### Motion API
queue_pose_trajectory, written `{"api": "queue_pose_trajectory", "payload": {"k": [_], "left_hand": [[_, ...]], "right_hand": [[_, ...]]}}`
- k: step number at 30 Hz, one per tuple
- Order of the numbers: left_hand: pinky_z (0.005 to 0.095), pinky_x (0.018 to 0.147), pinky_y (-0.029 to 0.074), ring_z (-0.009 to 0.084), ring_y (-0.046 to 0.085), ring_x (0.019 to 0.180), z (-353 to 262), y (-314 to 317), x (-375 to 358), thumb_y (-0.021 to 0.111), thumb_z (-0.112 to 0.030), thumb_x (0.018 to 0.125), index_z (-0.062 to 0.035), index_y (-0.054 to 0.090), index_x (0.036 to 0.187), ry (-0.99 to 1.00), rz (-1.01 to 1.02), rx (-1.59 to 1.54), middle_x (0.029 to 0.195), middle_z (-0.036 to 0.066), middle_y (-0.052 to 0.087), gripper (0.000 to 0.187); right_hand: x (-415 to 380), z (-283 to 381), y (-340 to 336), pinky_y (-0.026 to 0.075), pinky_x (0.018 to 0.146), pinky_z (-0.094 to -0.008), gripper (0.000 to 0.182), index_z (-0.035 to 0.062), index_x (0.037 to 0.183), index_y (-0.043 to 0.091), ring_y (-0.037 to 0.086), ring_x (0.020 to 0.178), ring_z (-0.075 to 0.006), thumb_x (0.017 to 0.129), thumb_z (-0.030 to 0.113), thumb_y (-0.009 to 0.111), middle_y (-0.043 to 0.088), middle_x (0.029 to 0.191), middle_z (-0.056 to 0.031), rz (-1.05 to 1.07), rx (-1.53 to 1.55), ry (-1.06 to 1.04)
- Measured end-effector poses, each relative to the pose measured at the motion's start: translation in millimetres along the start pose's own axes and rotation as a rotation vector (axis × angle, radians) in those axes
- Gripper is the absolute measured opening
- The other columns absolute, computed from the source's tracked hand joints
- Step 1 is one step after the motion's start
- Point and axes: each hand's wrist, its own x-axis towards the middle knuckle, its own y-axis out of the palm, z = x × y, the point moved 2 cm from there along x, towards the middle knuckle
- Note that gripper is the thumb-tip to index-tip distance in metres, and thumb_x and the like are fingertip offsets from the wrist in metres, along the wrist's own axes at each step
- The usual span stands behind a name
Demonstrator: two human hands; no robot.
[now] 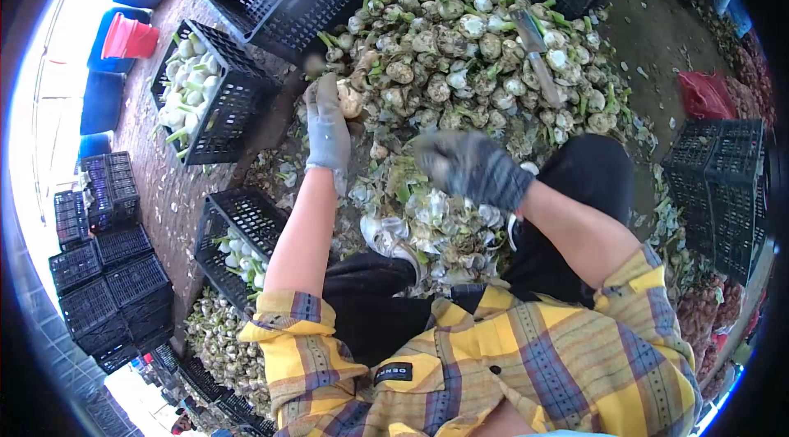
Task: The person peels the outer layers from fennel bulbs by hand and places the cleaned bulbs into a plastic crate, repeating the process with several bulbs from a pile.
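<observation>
Bulbs [436, 51] lie heaped ahead of both hands, a knife [542, 75] on top; black crates [308, 14] hem the heap's far side, and a crate of white bulbs [226, 112] stands to the left; peel scraps [436, 211] litter the ground between the knees; the left hand [325, 129] has its fingers close together beside a pale bulb [350, 98], grip impossible to tell; the right hand [472, 167] is blurred, its fingers unreadable; the frame's edge cuts off the stacked crates [715, 190] at right.

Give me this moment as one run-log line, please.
left hand: gloved, at a bulb; right hand: gloved, blurred, over peelings; knife: on bulb pile; crate: pale bulbs inside
</observation>
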Motion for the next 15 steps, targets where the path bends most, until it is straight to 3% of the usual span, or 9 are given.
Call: {"api": "queue_pose_trajectory", "payload": {"k": [3, 4, 6, 8, 11, 12, 15], "left_hand": [[0.0232, 0.047, 0.043, 0.0103, 0.056, 0.064, -6, 5, -41, 0.053, -0.049, 0.085, -0.0149, 0.048, 0.111, 0.082, 0.142, -0.018, 0.09, 0.001, 0.054, 0.044], [0.0229, 0.05, 0.043, 0.0098, 0.055, 0.067, -6, 6, -55, 0.052, -0.046, 0.087, -0.0139, 0.048, 0.112, 0.112, 0.166, -0.029, 0.091, 0.001, 0.053, 0.041], [0.0223, 0.057, 0.045, 0.0087, 0.054, 0.072, -6, 9, -80, 0.049, -0.039, 0.092, -0.0118, 0.048, 0.113, 0.178, 0.214, -0.056, 0.093, 0.001, 0.052, 0.034], [0.0214, 0.064, 0.045, 0.007, 0.051, 0.075, -6, 12, -104, 0.045, -0.03, 0.096, -0.0088, 0.048, 0.113, 0.343, 0.223, 0.0, 0.094, 0.001, 0.051, 0.027], [0.0226, 0.071, 0.044, 0.0075, 0.05, 0.081, -2, 11, -127, 0.047, -0.031, 0.095, -0.008, 0.048, 0.113, 0.482, 0.266, 0.066, 0.095, 0.002, 0.05, 0.029], [0.023, 0.078, 0.041, 0.0079, 0.048, 0.088, -5, 9, -132, 0.048, -0.03, 0.094, -0.0071, 0.048, 0.113, 0.612, 0.234, 0.208, 0.1, 0.002, 0.05, 0.03], [0.0227, 0.084, 0.039, 0.008, 0.046, 0.093, 8, 2, -129, 0.049, -0.03, 0.094, -0.0064, 0.048, 0.114, 0.714, 0.18, 0.28, 0.103, 0.003, 0.05, 0.031]], "right_hand": [[8, -8, -1, 0.05, 0.06, -0.0313, 0.03, 0.0041, 0.099, 0.062, 0.061, 0.065, -0.0204, 0.086, 0.031, 0.056, 0.064, 0.076, -0.0107, 0.007, 0.386, 0.183], [8, -10, 0, 0.051, 0.058, -0.0309, 0.032, 0.0034, 0.098, 0.062, 0.062, 0.063, -0.0196, 0.086, 0.032, 0.057, 0.064, 0.076, -0.0106, 0.029, 0.538, 0.274], [11, -13, -1, 0.051, 0.055, -0.0302, 0.036, 0.0007, 0.099, 0.061, 0.061, 0.06, -0.0182, 0.086, 0.035, 0.057, 0.063, 0.074, -0.0113, 0.032, 0.358, 0.103], [-2, 19, -3, 0.052, 0.054, -0.0307, 0.04, -0.0022, 0.1, 0.06, 0.062, 0.062, -0.0169, 0.086, 0.035, 0.058, 0.062, 0.072, -0.0107, 0.038, 0.506, 0.37], [-11, 21, 5, 0.049, 0.052, -0.0278, 0.04, 0.0013, 0.089, 0.058, 0.06, 0.056, -0.0161, 0.083, 0.041, 0.061, 0.059, 0.067, -0.0068, -0.015, 0.638, 0.221], [-14, 26, 0, 0.052, 0.055, -0.0298, 0.033, -0.0012, 0.098, 0.06, 0.063, 0.066, -0.0164, 0.085, 0.029, 0.061, 0.064, 0.079, -0.0092, 0.012, 0.561, 0.303], [-12, 15, 8, 0.052, 0.055, -0.0289, 0.031, -0.0012, 0.098, 0.06, 0.062, 0.065, -0.0153, 0.086, 0.027, 0.06, 0.063, 0.079, -0.0083, 0.075, 0.625, 0.164]]}}
